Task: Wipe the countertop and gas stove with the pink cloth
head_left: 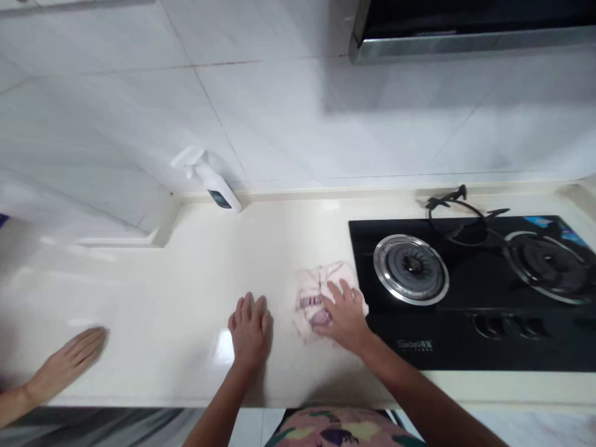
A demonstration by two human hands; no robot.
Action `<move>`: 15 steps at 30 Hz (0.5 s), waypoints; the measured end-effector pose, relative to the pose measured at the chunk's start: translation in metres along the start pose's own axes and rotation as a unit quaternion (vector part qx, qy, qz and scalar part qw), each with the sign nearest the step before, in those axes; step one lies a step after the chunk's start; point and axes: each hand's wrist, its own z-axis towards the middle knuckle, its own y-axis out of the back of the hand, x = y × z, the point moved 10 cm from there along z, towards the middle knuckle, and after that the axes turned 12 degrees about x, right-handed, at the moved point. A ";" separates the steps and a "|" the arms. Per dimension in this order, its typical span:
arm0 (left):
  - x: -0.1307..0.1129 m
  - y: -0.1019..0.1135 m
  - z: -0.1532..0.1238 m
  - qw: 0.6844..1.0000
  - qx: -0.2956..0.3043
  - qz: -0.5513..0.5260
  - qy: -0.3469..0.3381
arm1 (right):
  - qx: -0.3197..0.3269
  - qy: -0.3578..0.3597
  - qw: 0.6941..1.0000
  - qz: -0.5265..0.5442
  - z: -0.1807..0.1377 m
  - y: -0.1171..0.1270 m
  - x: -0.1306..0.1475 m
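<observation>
Three hands show: the person's two and, well to the left of them, another person's hand (pixel 69 363), which comes in from the left edge and lies flat on the pale stone tabletop (pixel 186 292).

The person's right hand (pixel 343 316) is open, palm down on one folded pink-and-white cloth (pixel 314 304), its fingers spread and pointing forward and slightly left, not gripping. The arm reaches in from the lower right at a slant. The cloth lies under this hand, its long axis running from lower left to upper right, with its far corner just touching the edge of the hob.

The person's left hand (pixel 249 332) is also open, flat on the tabletop with its fingers pointing forward, just left of the cloth and apart from it.

Ahead of the left hand, one white spray bottle (pixel 216 185) lies on its side against the wall tiles, its nozzle pointing up and left. Right of the right hand sits one black gas hob (pixel 465 335) with two burners and one black pan support. Above the hob is a steel-edged range hood (pixel 465 37).
</observation>
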 end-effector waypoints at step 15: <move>0.001 0.002 0.007 0.997 0.010 0.070 0.024 | -0.113 -0.304 0.941 0.094 0.111 0.170 -0.169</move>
